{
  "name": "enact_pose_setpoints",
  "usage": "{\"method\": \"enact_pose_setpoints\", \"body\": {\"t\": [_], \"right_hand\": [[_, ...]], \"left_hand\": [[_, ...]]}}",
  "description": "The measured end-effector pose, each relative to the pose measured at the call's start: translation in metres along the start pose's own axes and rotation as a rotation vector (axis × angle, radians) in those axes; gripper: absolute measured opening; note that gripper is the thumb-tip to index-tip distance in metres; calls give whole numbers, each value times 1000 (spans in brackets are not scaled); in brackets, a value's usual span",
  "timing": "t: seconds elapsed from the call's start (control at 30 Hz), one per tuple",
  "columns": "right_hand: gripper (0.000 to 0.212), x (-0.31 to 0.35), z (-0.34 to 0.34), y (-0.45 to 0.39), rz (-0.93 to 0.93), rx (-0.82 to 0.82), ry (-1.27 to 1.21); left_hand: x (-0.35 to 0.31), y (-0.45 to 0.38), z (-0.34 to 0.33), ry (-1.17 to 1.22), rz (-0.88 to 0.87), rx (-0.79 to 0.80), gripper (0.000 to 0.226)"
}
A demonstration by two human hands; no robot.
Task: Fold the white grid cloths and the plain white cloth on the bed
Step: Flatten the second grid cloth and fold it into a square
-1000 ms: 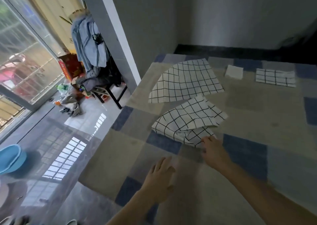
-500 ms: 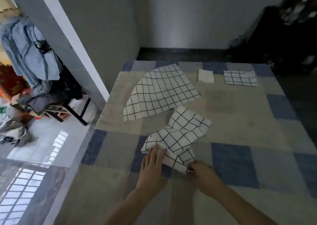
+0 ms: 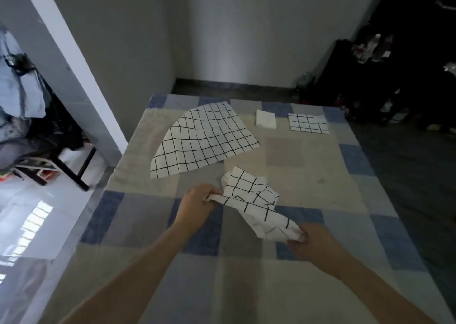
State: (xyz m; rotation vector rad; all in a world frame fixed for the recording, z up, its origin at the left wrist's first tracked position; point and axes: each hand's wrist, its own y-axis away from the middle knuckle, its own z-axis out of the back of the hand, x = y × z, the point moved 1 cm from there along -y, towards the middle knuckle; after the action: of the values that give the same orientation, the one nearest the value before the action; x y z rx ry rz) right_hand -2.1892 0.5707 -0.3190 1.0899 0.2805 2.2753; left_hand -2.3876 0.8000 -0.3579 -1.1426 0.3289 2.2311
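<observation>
dim room | daylight from left | dark right corner | wide-angle edge warp

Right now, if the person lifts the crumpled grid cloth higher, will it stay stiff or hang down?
Probably it hangs limp: the crumpled grid cloth already sags and wrinkles between the left hand and the right hand. It looks thin and light, so two pinched ends seem enough to carry it.

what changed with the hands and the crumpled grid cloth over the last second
A second ago the left hand was bare and the right hand only touched the crumpled grid cloth. Now both hands grip it at opposite ends, lifted and stretched between them. The large spread grid cloth, the plain white cloth and the folded grid cloth lie as before.
</observation>
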Motion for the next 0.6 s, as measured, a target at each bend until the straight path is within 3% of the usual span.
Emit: {"method": "enact_pose_setpoints", "body": {"t": [0.07, 0.13, 0.2, 0.27, 0.3, 0.37, 0.4, 0.47, 0.5, 0.57, 0.6], "right_hand": [[22, -17, 19, -5, 17, -159, 157], [8, -28, 38, -8, 50, -262, 275], [10, -37, 58, -8, 68, -393, 136], [10, -35, 77, -4, 67, -464, -210], [9, -29, 88, -2, 87, -414, -464], [41, -17, 106, 2, 111, -142, -858], [52, -13, 114, 4, 114, 7, -928], [62, -4, 129, 12, 147, 322, -948], [68, -3, 135, 17, 160, 454, -946], [67, -4, 145, 22, 195, 695, -917], [52, -7, 146, 20, 199, 743, -884]], "left_hand": [[-5, 4, 1, 82, -1, 81, 28], [-7, 6, 6, 171, -4, 158, 37], [-16, 5, 17, 254, 46, 215, 40], [-38, 3, 31, 355, 116, 226, 34], [-50, 0, 38, 450, 153, 221, 27], [-76, -1, 56, 718, 310, 271, 8], [-86, -1, 65, 825, 367, 309, 16], [-103, 3, 85, 906, 399, 454, 49], [-115, 7, 92, 888, 380, 547, 55], [-127, 15, 99, 831, 348, 705, 46], [-127, 17, 99, 835, 379, 758, 39]]}}
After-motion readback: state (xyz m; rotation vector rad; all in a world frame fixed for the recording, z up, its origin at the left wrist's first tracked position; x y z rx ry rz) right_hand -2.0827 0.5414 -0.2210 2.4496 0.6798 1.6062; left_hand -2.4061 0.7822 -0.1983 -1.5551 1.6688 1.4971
